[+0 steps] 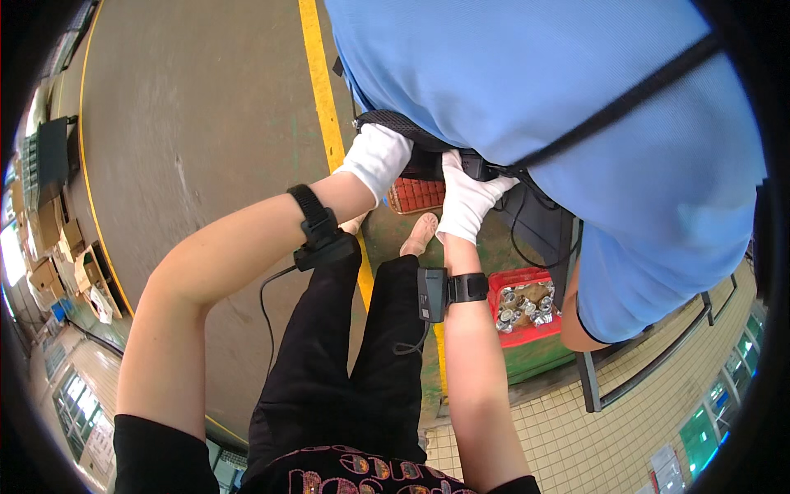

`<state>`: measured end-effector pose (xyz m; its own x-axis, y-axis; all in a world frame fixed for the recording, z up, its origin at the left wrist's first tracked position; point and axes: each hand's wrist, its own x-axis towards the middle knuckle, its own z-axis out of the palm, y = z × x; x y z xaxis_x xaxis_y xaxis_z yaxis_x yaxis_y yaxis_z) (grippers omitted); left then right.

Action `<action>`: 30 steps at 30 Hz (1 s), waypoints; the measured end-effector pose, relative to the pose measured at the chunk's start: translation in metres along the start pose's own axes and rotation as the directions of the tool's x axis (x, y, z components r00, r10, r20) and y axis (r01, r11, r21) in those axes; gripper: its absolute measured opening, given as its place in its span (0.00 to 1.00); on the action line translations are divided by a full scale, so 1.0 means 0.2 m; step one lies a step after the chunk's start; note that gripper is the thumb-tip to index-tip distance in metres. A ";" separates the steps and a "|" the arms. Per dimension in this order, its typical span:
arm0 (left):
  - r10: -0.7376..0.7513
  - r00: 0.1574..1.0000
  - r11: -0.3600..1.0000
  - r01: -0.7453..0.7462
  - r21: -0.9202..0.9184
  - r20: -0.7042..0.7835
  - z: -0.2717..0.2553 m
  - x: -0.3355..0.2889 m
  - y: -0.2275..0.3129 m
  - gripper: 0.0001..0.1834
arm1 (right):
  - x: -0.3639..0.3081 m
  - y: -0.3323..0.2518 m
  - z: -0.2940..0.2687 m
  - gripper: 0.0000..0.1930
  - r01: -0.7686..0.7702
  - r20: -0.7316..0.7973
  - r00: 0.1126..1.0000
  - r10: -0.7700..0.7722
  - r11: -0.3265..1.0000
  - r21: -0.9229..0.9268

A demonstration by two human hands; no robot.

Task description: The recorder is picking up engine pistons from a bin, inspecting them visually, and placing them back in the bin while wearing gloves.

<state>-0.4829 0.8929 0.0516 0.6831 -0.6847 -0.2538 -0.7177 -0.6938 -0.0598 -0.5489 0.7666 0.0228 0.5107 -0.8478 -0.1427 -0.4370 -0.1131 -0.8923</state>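
In a white glove, my left hand (378, 156) reaches into or behind a black mesh pouch (393, 123) at the waist of a person in a blue shirt (543, 74). Its fingers are hidden there. My right hand (471, 196), also gloved in white, grips a black box-like device (476, 165) beside the pouch. One digit points up along the device's near side, while another reaches right toward black cables (522, 177). What lies inside the pouch is out of sight. Each of my wrists wears a black strap with a small module.
A red bin (504, 284) with metal parts stands below on the right, near a dark metal frame (588, 383). Beyond my hands is an orange-red crate (415, 196). A yellow line (321, 82) crosses the floor; cardboard boxes (49, 276) lie far left.
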 end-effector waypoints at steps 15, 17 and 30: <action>-0.244 0.954 0.954 0.203 -0.222 -0.177 0.00 0.11 0.41 0.31 | -0.11 0.49 -0.46 0.17 0.134 0.200 0.957 -0.209 0.933 0.333; -0.267 0.929 0.812 0.072 -0.579 -0.258 0.07 0.09 0.37 0.31 | -0.13 0.48 -0.44 0.12 0.376 0.152 0.921 -0.360 0.922 -0.091; 0.210 0.975 0.978 -0.210 0.011 -0.067 0.47 0.23 -0.23 0.23 | 1.07 -0.32 -0.43 0.19 0.094 0.864 0.067 0.499 0.859 -0.504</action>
<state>-0.4311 0.9136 -0.0493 0.5243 -0.8287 -0.1958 -0.8467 -0.5319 -0.0159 -0.4745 0.5480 0.0862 0.4556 0.3342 -0.8251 -0.7000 -0.4381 -0.5640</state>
